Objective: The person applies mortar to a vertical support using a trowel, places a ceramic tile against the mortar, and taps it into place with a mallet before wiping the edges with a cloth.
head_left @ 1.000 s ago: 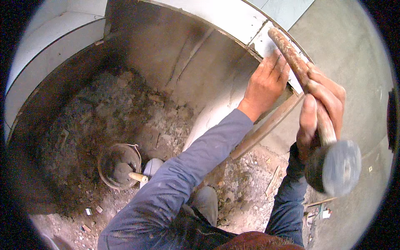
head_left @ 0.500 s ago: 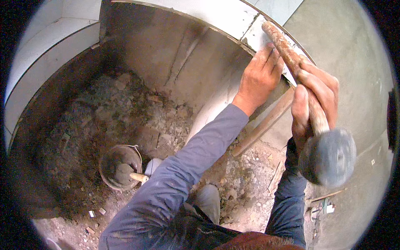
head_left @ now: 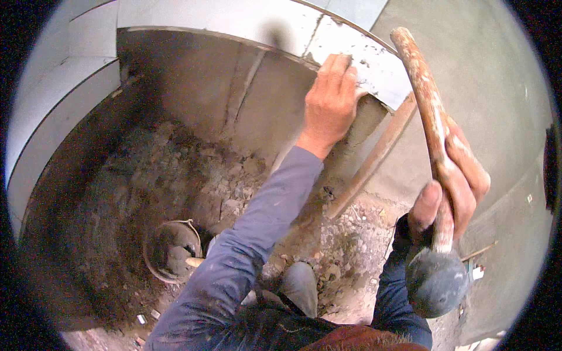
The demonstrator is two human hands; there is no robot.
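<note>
A white tile point(head_left: 374, 65) with grey mortar specks lies in the tiled strip along the top of a rough wall. My left hand point(head_left: 331, 105) rests at its near edge, fingers bent over the tile's face and the thumb low at the edge. To the right, my right hand point(head_left: 453, 187) is wrapped round the worn wooden handle of a rubber mallet point(head_left: 436, 284). The mallet's round dark head hangs near my right wrist, and the handle's bare end points up and away past the tile. The mallet is apart from the tile.
A bucket point(head_left: 153, 266) of mortar with a wooden-handled tool in it stands on the rubble-strewn ground point(head_left: 146, 169) at lower left. A wooden bar point(head_left: 374, 155) leans near the tile's end. White tiled ledges point(head_left: 64, 126) curve at left; a grey plastered surface point(head_left: 503, 99) spans the right.
My left hand has shifted left along the tile, showing more of its speckled face. My right hand has moved right and lower with the mallet, clear of the tile. The view has shifted slightly.
</note>
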